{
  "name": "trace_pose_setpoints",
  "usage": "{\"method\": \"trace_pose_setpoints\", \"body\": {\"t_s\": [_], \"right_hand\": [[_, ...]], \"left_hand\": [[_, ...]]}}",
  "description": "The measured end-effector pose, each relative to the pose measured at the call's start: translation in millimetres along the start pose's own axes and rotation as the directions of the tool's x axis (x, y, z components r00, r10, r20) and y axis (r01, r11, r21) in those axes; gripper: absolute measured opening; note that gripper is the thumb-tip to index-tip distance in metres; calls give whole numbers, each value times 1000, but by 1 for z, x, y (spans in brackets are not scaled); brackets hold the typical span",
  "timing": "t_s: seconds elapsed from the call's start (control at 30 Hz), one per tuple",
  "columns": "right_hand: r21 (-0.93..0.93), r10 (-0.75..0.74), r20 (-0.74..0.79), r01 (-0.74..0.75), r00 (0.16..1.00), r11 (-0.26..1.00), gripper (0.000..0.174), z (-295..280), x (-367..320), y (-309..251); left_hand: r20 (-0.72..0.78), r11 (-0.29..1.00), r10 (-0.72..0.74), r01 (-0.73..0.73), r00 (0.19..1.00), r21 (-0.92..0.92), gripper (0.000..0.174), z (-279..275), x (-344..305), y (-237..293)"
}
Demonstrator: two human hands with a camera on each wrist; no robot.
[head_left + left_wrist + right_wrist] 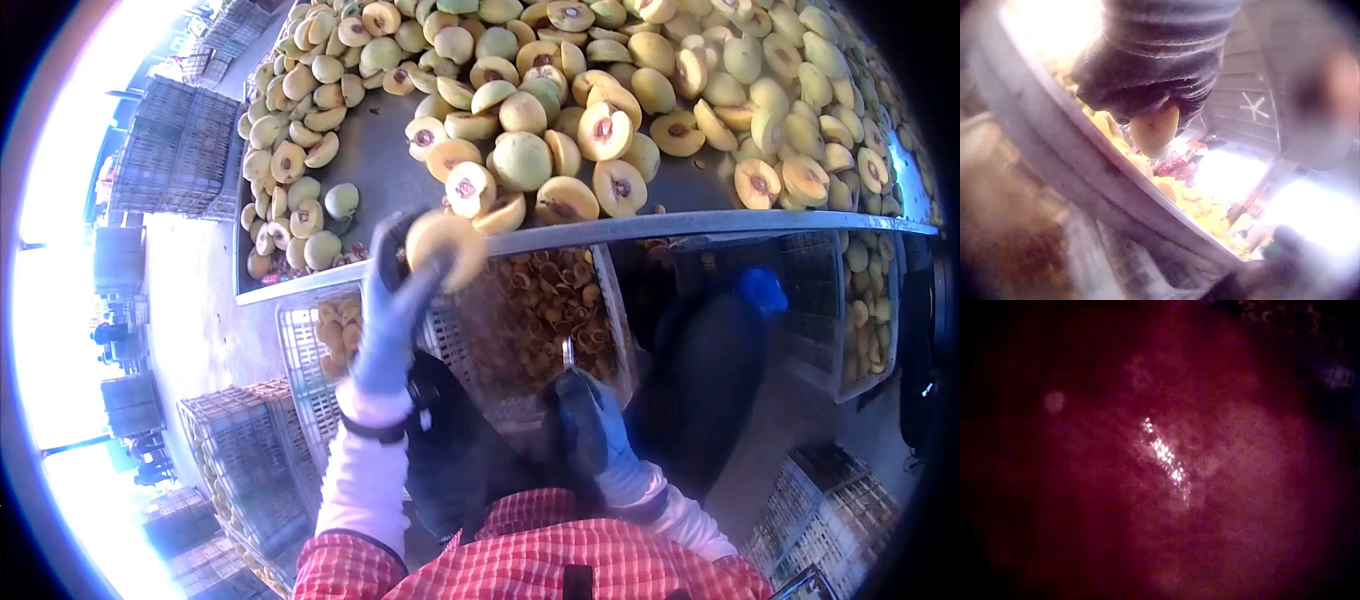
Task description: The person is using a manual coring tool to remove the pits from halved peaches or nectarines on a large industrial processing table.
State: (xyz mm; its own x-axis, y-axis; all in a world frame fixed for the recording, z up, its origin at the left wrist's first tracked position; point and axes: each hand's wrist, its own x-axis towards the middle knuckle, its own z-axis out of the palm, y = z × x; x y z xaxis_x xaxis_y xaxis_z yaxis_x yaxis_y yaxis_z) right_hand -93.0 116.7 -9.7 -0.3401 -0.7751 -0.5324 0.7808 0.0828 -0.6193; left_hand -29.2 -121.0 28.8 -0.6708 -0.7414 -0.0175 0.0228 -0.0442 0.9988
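My left hand (385,320), in a grey-blue glove, pinches a yellow peach half (447,250) just above the near rim of a metal table (600,234). The left wrist view also has this peach half (1155,132), poking out below the dark gloved fingers (1147,94). Lower down, before my lap, my gloved right hand (598,425) grips a small tool with a narrow, shiny metal tip (568,353); its handle is mostly hidden in the fist. Blurred dark red fills the right wrist view, hiding that hand there.
Halved peaches (520,160), several with stones showing, are heaped on the table. Under its edge stand a crate of brown scraps (618,330) and a white crate (308,390) with peach pieces. Another peach-filled crate (850,385) is at right. Stacked crates (240,470) stand at left.
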Motion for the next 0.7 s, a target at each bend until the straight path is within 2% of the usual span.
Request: {"method": "trace_pose_setpoints", "body": {"t_s": [0.07, 0.1, 0.17, 0.2, 0.27, 0.3, 0.37, 0.43, 0.5, 0.53, 0.57, 0.6, 0.63, 0.7], "right_hand": [[-274, -156, 54, 165, 986, 948, 25, 3, 1, -9], [-384, -233, 86, 248, 969, 889, 24, 4, 3, -9], [-519, -379, 177, 414, 908, 748, 25, 5, 9, 5], [-554, -308, 142, 334, 941, 763, 28, 3, 4, 5], [-619, -437, 129, 417, 890, 665, 29, 0, 1, 16], [-650, -499, 131, 454, 856, 610, 29, -2, 1, 23], [-767, -579, 237, 516, 780, 381, 29, -10, 0, 33], [-782, -642, 291, 563, 709, 268, 29, -11, -3, 38], [-728, -708, 279, 623, 649, 285, 29, -8, -5, 40], [-684, -593, 183, 535, 784, 496, 28, -9, -8, 39], [-612, -439, 109, 408, 892, 677, 27, -12, -10, 36], [-519, -259, 58, 251, 964, 817, 27, -13, -11, 33], [-490, -254, 70, 255, 965, 833, 26, -13, -10, 34], [-433, -242, 89, 256, 966, 864, 24, -15, -11, 37]], "left_hand": [[-12, 979, -202, 202, 979, 13, 54, 23, -45, 4], [38, 976, -195, 198, 980, -96, 50, 23, -64, -13], [109, 961, -276, 277, 955, 6, 48, 39, -87, -16], [67, 956, -288, 291, 955, -45, 47, 46, -95, -18], [-13, 941, -310, 305, 951, -143, 46, 59, -105, -21], [-43, 962, -265, 261, 963, -80, 45, 65, -108, -21], [-93, 984, -165, 171, 982, 55, 45, 75, -112, -19], [-111, 984, -172, 176, 979, 26, 37, 79, -116, -20], [-124, 976, -217, 215, 968, -22, 34, 79, -120, -30], [-102, 974, -225, 222, 969, -34, 31, 76, -119, -37], [-83, 978, -200, 205, 976, 48, 30, 75, -119, -39], [-61, 974, -216, 219, 974, 51, 31, 72, -120, -42], [-31, 971, -233, 235, 972, 56, 31, 69, -120, -44], [-46, 981, -122, 127, 992, 144, 33, 72, -124, -41]]}}
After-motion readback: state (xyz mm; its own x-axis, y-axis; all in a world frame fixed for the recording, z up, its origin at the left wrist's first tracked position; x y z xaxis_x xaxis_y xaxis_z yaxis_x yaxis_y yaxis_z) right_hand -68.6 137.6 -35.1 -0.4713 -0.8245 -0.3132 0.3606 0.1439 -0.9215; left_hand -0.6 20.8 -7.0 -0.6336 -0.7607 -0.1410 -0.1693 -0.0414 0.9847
